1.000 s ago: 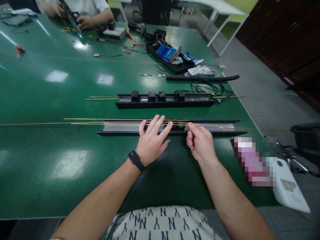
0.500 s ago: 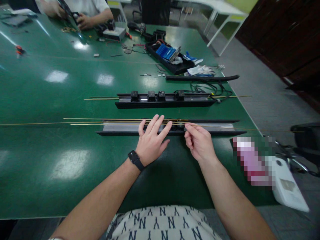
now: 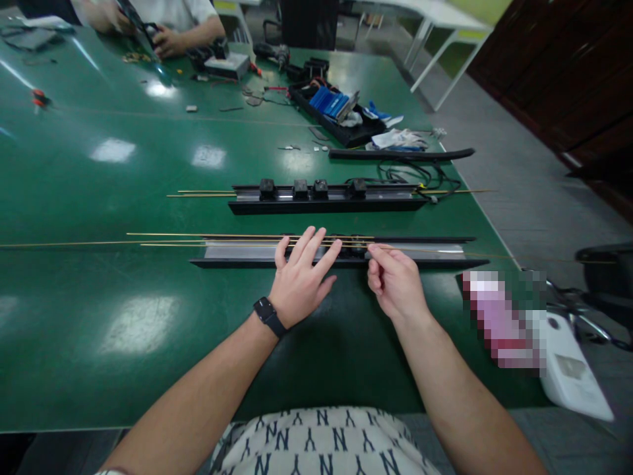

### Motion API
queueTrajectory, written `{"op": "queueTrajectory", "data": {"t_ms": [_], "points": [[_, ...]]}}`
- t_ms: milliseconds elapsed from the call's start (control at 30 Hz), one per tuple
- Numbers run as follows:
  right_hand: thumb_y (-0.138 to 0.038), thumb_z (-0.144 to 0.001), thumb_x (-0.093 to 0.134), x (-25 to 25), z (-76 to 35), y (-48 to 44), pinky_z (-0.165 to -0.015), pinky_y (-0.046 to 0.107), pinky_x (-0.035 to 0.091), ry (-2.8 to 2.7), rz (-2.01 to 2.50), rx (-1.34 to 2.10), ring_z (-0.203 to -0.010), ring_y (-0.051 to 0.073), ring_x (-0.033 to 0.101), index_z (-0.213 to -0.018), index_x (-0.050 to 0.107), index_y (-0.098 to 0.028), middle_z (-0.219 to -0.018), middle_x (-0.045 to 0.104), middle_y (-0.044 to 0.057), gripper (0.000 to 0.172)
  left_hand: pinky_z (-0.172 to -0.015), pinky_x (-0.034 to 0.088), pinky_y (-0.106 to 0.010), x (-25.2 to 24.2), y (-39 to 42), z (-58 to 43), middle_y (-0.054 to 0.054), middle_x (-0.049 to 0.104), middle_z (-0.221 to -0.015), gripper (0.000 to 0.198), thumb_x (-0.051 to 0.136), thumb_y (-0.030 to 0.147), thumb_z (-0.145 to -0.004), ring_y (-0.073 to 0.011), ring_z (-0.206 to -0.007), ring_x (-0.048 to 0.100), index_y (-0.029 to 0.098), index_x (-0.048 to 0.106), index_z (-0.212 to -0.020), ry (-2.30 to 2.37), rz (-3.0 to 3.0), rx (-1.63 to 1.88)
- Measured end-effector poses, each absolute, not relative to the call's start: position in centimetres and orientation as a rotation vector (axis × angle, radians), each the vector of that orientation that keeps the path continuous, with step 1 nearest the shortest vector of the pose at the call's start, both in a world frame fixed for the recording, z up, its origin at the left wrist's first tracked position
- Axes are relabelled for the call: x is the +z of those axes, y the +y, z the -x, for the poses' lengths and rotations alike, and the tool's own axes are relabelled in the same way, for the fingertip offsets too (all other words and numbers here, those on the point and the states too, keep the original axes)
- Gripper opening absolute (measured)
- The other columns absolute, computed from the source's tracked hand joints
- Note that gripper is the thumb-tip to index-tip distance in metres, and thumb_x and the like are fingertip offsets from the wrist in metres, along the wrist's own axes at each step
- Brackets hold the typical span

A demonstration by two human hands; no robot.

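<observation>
The left hand (image 3: 306, 280) was spread over rods (image 3: 168, 234) along the near rail (image 3: 242, 253), at twelve o'clock from the shirt (image 3: 321, 442). The right hand (image 3: 398, 284), at the left's three o'clock, pinched one. Another rail (image 3: 326, 208) lay farther toward twelve.

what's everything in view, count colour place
Rails: 2, black, table
Rods: several, golden, along rails
Blocks: 4+, black, on rails
Strip: 1, black, beyond rails
Cables: uncounted, black, far rail
Tray: 1, black, beyond strip
Cloth: some, white, beside tray
Drill: 1, dark, far edge
Table: 1, green, centre
Cabinet: 1, brown, right
Person: 1, white top, far left
Blurred item: 1, pink, right
Object: 1, white, right edge
Watch: 1, black, left wrist
Left hand: 1, over rods
Right hand: 1, pinching rod
</observation>
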State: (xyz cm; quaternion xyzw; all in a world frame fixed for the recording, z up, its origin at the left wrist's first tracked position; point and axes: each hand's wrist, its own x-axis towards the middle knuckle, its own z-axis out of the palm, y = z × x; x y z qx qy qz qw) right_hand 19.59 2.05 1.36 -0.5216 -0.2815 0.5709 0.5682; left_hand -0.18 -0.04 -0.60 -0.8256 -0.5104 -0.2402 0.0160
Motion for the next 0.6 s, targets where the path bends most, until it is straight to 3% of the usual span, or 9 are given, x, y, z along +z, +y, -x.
{"op": "queueTrajectory", "data": {"t_ms": [600], "points": [[-0.036, -0.075, 0.088, 1.52, -19.64, 2.03, -0.027, 0.016, 0.023, -0.659, 1.254, 1.308, -0.032, 0.006, 0.038, -0.079, 0.061, -0.019, -0.049, 0.054, -0.006, 0.033, -0.129, 0.010, -0.058, -0.40, -0.10, 0.23, -0.014, 0.043, -0.169, 0.062, 0.066, 0.041, -0.097, -0.0321, -0.159, 0.035, 0.029, 0.050, -0.156, -1.600, 2.574, -0.730]]}}
